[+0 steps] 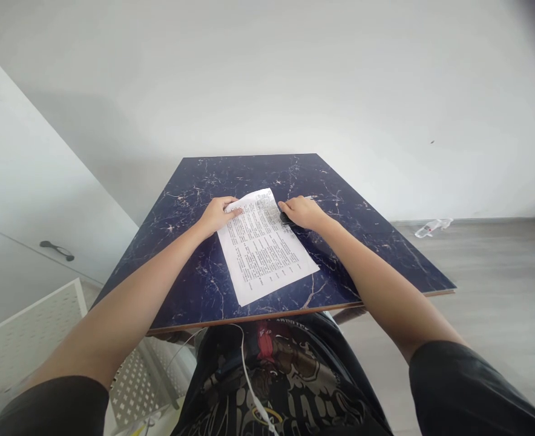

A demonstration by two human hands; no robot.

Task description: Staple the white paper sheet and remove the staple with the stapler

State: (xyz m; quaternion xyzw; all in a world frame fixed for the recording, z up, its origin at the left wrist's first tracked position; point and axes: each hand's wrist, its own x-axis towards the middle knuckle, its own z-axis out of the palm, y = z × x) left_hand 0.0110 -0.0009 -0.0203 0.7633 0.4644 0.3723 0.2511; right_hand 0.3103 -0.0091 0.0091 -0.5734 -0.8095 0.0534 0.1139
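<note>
A printed sheet of paper (265, 248) lies at a slant on the dark blue marbled table (195, 290), its far edge lifted a little. My left hand (219, 215) pinches the sheet at its upper left, thumb on the print and fingers at the edge. Closed over a small black object (286, 219), my right hand (302, 212) is at the sheet's upper right edge. Most of that object is hidden under the palm, so its kind does not show. A thin pale thing (310, 197) sticks out just beyond the right knuckles.
A pale wall (272, 79) rises behind the table. At the left is a white cabinet with a black handle (57, 249), and below it a perforated white panel (36, 321). A white cable (247, 369) hangs over my lap. Clear plastic (433, 227) lies on the floor at right.
</note>
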